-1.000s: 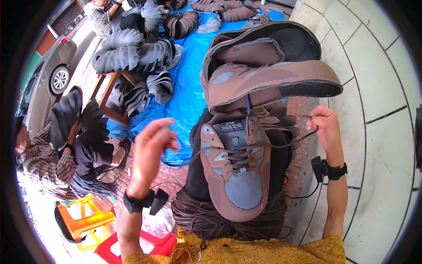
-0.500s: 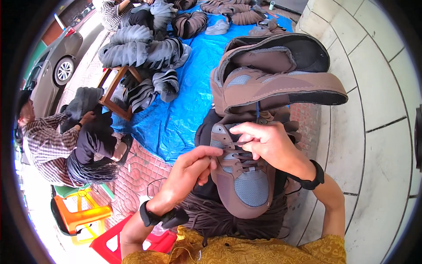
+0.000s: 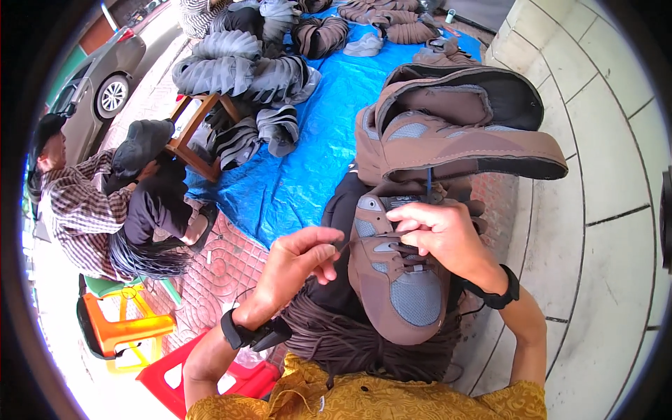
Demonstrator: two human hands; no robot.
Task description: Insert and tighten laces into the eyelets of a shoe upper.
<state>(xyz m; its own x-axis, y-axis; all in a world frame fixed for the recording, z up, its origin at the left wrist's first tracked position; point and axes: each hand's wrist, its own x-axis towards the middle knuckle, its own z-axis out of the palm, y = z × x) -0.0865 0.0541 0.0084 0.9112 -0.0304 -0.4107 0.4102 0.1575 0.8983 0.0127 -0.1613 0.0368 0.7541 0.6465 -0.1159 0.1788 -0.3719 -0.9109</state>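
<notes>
A brown shoe upper (image 3: 374, 294) with blue-grey mesh rests toe toward me over my lap. Dark shoelace (image 3: 409, 259) crosses its lower eyelets. My right hand (image 3: 444, 234) bends over the tongue and eyelets, its fingers closed on the lace. To the left of the upper, my left hand (image 3: 301, 262) is held off it, thumb and forefinger pinched together; whatever is between them is too thin to make out. Just beyond, more brown uppers (image 3: 455, 133) are stacked with their openings showing. Beneath the upper lies a thick bundle of dark brown laces (image 3: 336, 343).
A blue tarp (image 3: 301, 182) bears rows of nested grey uppers (image 3: 238, 70) and brown ones. Left sits another person (image 3: 91, 217) holding a dark upper. A wooden stool (image 3: 199, 136), an orange plastic stool (image 3: 126, 322), a red stool (image 3: 203, 371) and a tiled wall (image 3: 609, 245) flank me.
My left hand has drawn away from the upper to the left. My right hand stays at the eyelets. The whole view has shifted slightly, and the other person's upper has turned.
</notes>
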